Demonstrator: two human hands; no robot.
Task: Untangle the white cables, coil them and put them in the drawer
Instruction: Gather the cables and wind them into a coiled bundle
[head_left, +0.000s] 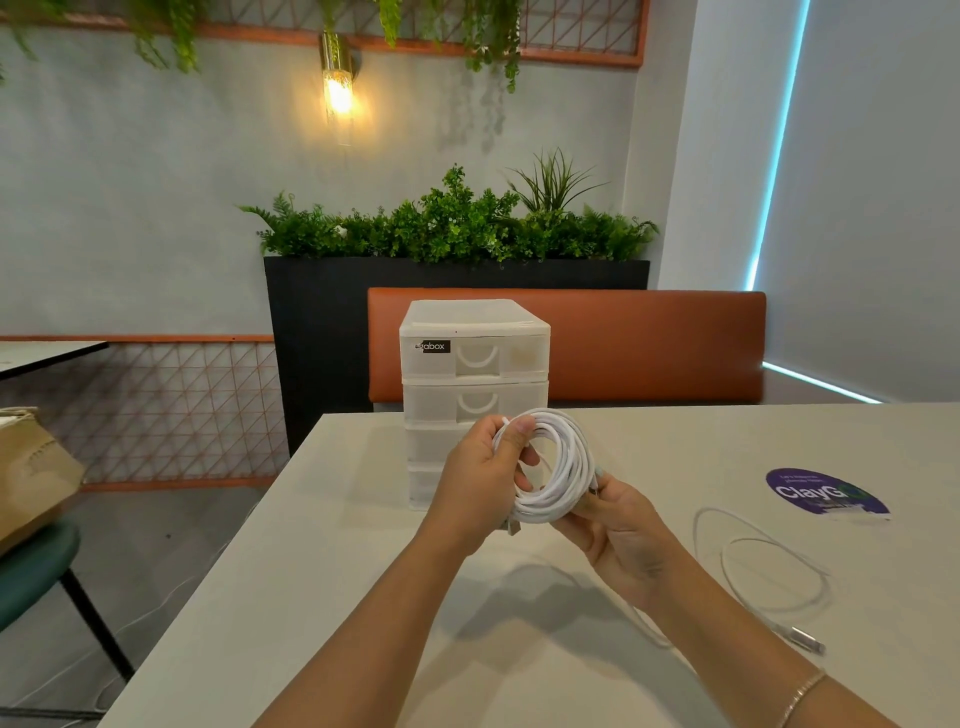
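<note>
Grey plastered walls, a lit wall lamp and a black planter full of leafy greenery stand behind an orange padded bench back, and in front of these lies a pale, matt table. On its far edge stands a translucent white plastic drawer unit with a black label reading "egabox", the first letter hard to make out; its lower drawers are hidden behind the hands. A round purple sticker on the table shows "ClayG", the rest blurred. Held above the table in front of the drawer unit is a coiled white cable, wound in many smooth round loops. The left hand grips the coil's left side, thumb pressed on top and fingers curled through the ring; the right hand pinches its lower right edge, a thin bracelet on that wrist. A plug end pokes out below the coil, too small to identify. To the right, a second thin white cable lies loose on the table in open curves, ending in a metallic connector.
</note>
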